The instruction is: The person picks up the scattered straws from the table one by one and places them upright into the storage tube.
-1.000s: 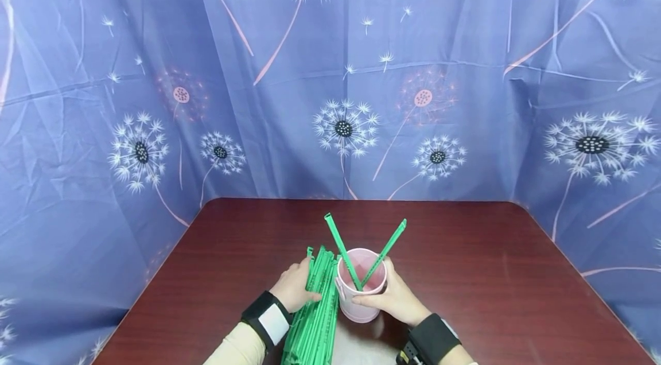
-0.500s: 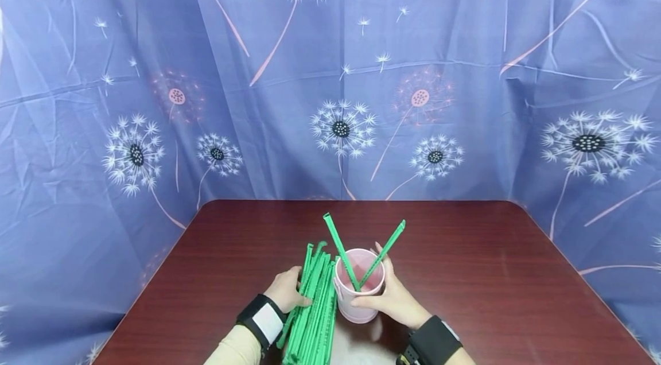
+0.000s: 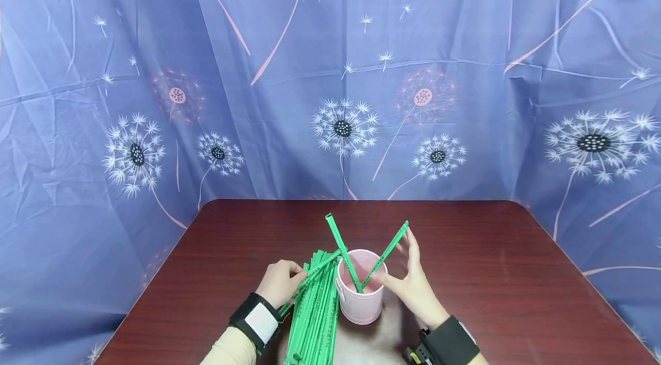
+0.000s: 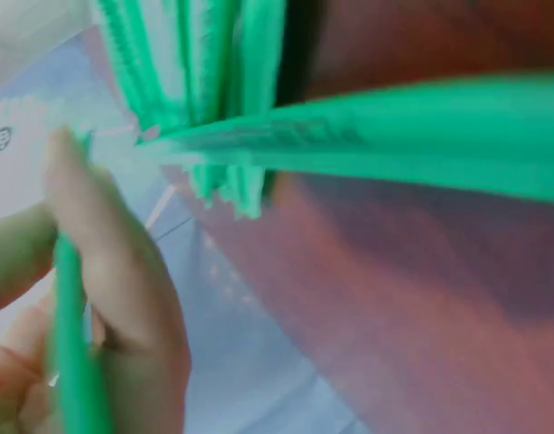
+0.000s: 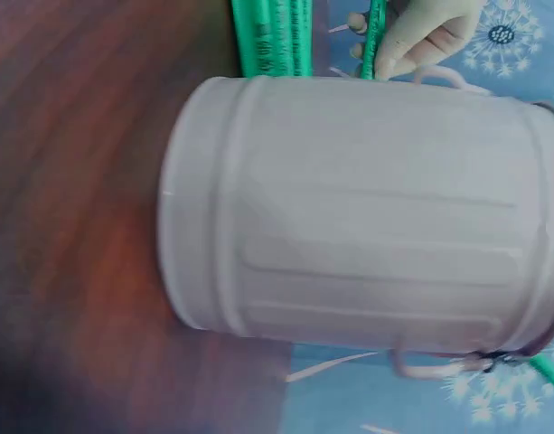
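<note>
A small pink bucket [image 3: 361,309] stands upright on the table, two green wrapped straws [image 3: 388,249] leaning apart inside it. To its left lies a pile of similar green straws [image 3: 312,325]. My left hand [image 3: 279,284] pinches one straw [image 4: 70,316] between thumb and fingers, slanting over the pile's far end; another straw [image 4: 394,136] crosses close before the left wrist camera. Beside the bucket's right rim, my right hand [image 3: 417,289] has fingers spread upward near the right straw's top and its thumb by the rim. The right wrist view shows the bucket's side [image 5: 376,217], but not the right hand.
A dark red wooden table [image 3: 490,261] extends behind and to both sides of the bucket. A pale sheet [image 3: 361,348] lies in front of the bucket. Blue dandelion-print cloth [image 3: 289,95] hangs around the table's back and sides. Both wrists wear black straps [image 3: 255,319].
My left hand has gone from gripping the pile's side to pinching a single straw, now slanted towards the bucket. My right hand has let go of the bucket, its fingers rising by the right straw.
</note>
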A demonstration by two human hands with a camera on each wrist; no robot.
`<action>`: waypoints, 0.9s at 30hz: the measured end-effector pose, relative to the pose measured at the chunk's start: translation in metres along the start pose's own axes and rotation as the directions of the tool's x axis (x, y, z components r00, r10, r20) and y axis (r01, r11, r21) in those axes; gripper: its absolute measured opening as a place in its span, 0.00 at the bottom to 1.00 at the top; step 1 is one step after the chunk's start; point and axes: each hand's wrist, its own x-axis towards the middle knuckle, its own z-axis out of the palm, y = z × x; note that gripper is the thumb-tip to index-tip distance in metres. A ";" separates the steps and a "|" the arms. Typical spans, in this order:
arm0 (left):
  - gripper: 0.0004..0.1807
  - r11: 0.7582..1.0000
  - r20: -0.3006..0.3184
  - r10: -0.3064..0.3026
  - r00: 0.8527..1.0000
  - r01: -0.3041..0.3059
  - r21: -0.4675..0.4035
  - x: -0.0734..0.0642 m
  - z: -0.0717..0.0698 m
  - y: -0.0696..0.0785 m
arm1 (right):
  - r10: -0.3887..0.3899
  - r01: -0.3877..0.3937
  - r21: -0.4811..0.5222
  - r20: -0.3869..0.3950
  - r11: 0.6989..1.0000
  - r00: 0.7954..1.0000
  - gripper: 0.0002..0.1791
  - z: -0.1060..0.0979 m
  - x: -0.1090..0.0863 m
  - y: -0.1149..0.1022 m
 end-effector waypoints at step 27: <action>0.06 0.710 -0.442 0.588 0.677 -0.694 -0.117 -0.025 0.005 0.092 | -0.593 0.620 -0.002 -0.292 0.785 0.750 0.32 0.031 -0.015 -0.077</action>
